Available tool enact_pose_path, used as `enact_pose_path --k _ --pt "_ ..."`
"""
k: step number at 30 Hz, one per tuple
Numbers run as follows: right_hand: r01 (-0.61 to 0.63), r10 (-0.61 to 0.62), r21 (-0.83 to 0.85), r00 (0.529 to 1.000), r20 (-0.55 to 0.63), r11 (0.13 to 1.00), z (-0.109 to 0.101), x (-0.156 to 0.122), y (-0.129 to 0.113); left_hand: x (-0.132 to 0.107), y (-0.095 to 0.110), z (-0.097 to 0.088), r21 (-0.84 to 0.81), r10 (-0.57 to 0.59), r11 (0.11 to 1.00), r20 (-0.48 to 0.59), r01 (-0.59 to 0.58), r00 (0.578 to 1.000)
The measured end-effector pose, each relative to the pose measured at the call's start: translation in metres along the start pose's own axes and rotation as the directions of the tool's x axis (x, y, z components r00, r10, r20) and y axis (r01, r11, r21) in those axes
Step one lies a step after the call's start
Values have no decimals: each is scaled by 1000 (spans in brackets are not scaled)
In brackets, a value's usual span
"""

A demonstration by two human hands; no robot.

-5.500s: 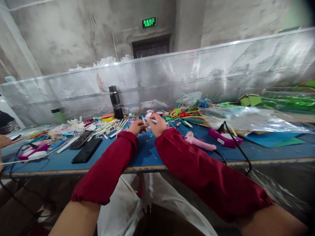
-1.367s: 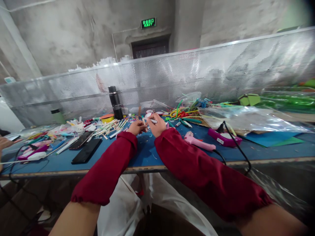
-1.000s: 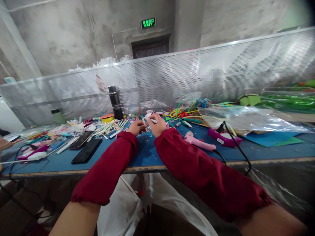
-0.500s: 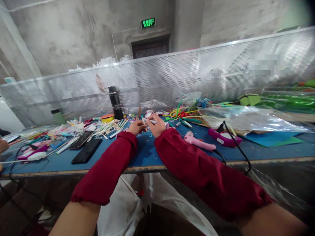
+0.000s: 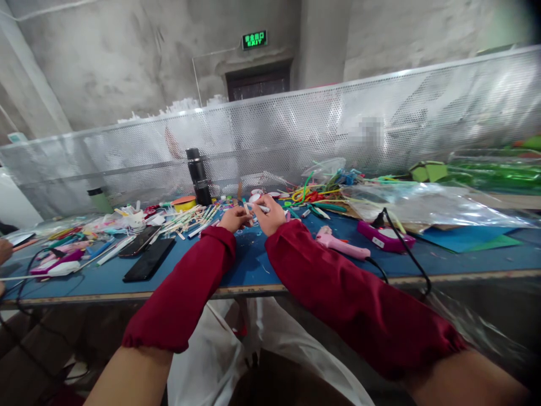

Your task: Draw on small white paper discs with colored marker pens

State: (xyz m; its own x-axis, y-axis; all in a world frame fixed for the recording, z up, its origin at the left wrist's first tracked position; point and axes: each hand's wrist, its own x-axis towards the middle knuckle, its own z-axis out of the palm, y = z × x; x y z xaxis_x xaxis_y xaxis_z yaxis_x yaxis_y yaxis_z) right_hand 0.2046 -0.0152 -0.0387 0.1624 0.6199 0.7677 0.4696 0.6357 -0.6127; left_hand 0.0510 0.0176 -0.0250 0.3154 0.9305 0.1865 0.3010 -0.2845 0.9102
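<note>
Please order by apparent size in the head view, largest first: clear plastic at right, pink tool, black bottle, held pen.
Clear plastic
Black bottle and pink tool: too alike to rank
Pen, partly covered by right hand

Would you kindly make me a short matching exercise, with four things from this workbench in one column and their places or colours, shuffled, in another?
1. White pen
2. Small stick
3. Glue gun
4. Bottle

A. Held in the left hand
B. Black, standing by the mesh panel
C. Held in the right hand
D. Pink, lying on the table

Pairs: 1-C, 2-A, 3-D, 4-B
</note>
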Motion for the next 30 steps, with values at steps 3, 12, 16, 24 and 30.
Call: enact_pose_path --k 3,12,16,24,30 --pt "-3 3 -4 1000 -29 1000 0 0 0 1 -2 0 -8 4 1000 2 -4 1000" --pt "-4 4 25 1000 -12 1000 1 1 0 2 -2 -1 -23 16 1000 18 -15 1000" --pt "6 -6 15 1000 -2 1000 0 1 0 2 -2 -1 -9 8 1000 9 -8 1000" --pt "28 -28 35 1000 -4 999 2 1 1 3 -3 0 -3 7 1000 16 -7 1000" --pt "10 -9 32 1000 -20 999 2 1 3 5 -5 0 -10 11 1000 13 -11 1000"
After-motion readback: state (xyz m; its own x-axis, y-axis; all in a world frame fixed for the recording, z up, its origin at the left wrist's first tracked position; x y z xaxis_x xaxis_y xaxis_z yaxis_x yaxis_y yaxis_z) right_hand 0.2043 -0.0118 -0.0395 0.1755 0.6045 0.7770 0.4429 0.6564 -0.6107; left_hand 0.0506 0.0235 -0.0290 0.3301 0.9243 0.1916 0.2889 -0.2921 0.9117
